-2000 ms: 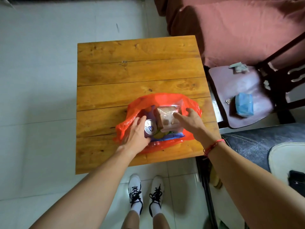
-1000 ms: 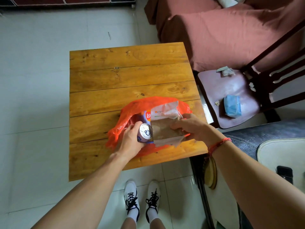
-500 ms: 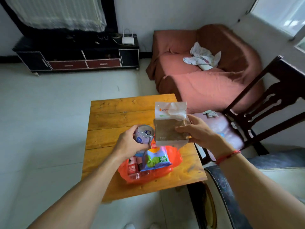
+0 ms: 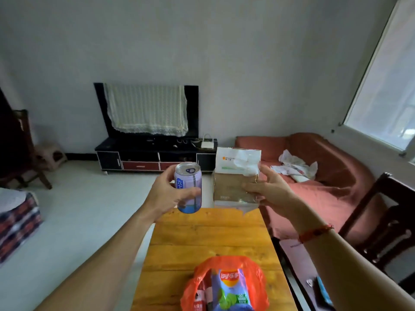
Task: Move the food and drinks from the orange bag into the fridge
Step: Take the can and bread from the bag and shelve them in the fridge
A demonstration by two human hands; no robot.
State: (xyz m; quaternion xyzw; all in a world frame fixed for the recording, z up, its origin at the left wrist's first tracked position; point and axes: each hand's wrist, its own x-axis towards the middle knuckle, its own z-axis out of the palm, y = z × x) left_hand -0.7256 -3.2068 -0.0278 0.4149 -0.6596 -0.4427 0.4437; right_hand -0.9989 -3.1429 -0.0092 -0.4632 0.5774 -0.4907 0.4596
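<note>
Wrapped in my left hand (image 4: 167,194), the drink can (image 4: 188,182) is riding upright. The thumb is crossing its front and the fingers are curling round the far side. I am judging that this full grasp is keeping the tab end up and the smooth metal from slipping while I am carrying it.

Just to the right of that hand, my right hand (image 4: 267,190) is pinching the clear packet (image 4: 234,182) by its near side. The thumb is lying on the front and the fingers are going behind, with the crumpled white top standing above them. It is looking like bread, though I am not telling for sure. The light hold on the edge is probably sparing the soft contents from being squashed.

Both items are hanging in the air, close together but apart, well forward of my body and above the far end of the bench (image 4: 202,239).

Below and nearer than both hands, the orange bag (image 4: 257,273) is sitting open on the bench. It is showing a crisps packet (image 4: 229,288) and something red beside it, so part of the load is waiting there.

Beyond the right hand a sofa (image 4: 325,194) is filling the corner, and beyond the left a TV stand (image 4: 146,158) is lining the wall. I am not seeing the fridge anywhere.
</note>
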